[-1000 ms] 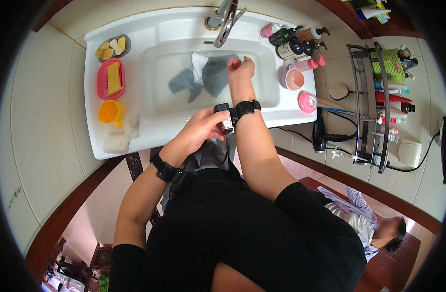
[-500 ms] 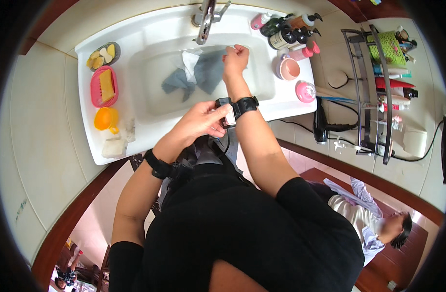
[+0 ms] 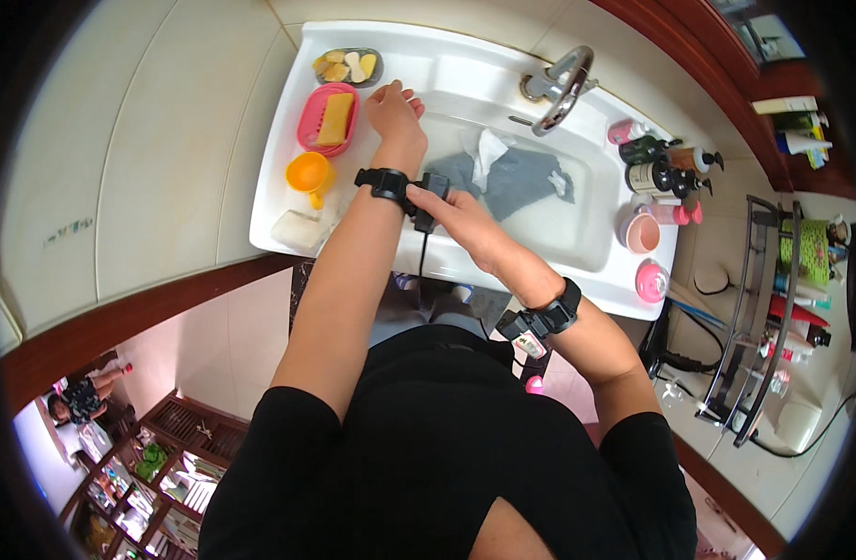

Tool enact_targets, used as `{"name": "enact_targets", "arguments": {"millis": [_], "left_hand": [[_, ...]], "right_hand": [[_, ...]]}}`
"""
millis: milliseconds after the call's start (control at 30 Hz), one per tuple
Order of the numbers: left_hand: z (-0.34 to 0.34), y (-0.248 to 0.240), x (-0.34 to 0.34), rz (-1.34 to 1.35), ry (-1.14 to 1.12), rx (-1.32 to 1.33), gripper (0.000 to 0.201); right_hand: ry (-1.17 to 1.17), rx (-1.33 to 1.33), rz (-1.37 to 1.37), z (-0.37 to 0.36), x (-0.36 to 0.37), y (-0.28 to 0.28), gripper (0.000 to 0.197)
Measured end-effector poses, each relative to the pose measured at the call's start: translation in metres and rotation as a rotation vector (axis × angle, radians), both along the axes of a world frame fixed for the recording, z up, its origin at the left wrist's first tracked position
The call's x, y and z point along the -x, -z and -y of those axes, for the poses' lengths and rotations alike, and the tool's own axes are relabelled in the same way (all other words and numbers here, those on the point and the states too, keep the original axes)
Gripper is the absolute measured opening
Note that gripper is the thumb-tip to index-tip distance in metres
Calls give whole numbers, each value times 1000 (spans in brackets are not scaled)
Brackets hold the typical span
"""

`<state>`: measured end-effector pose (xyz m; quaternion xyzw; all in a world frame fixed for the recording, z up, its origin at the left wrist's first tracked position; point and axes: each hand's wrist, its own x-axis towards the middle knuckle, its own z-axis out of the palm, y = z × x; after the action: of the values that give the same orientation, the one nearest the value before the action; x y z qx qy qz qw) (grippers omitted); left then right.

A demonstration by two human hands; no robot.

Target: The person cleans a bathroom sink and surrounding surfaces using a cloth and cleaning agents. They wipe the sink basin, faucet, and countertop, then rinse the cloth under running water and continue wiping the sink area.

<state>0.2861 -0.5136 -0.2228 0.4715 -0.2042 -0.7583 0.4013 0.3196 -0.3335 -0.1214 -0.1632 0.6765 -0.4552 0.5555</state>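
My left hand [image 3: 397,117] is raised over the left side of the white sink [image 3: 447,70], palm up and fingers loosely curled with nothing in them. Around that wrist runs a black strap [image 3: 383,182] carrying a small black box-shaped device [image 3: 432,202] with a cable hanging down. My right hand [image 3: 465,222] pinches this device between thumb and fingers. A similar black strap [image 3: 565,306] with a device sits on my right forearm. In the sink's cloudy water lie a grey-blue cloth [image 3: 531,182] and a white cloth [image 3: 489,154].
Left on the rim are a dish of soap pieces [image 3: 349,66], a pink soap dish [image 3: 312,121] with a yellow bar [image 3: 335,119], and an orange cup [image 3: 309,174]. Pump bottles [image 3: 652,177] and a pink cup [image 3: 641,233] stand right, below the faucet [image 3: 568,89]. A rack [image 3: 750,317] hangs beyond.
Earlier my left hand gripped the device on my right wrist; now my right hand grips the one on my left wrist. The view has swung, and the left arm reaches over the sink.
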Motion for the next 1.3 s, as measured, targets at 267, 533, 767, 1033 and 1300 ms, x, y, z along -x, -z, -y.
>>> {"name": "enact_targets", "arguments": {"millis": [267,533,767,1033,1300], "left_hand": [[-2,24,-18,1011,376,1665,34],[3,48,-9,756,338,720,30],[-6,70,-34,707,512,854,34],[-13,-11,-212,705,1117,869,30],[9,13,-310,1159,1000,1713,31]], "right_hand": [[67,-56,96,14,-13,14,46],[129,0,51,9,-32,32,45],[-48,-132,-9,4,-33,46,56],[126,-94,7,-85,51,93,40],[198,-105,-322,-157,76,168,22]]}}
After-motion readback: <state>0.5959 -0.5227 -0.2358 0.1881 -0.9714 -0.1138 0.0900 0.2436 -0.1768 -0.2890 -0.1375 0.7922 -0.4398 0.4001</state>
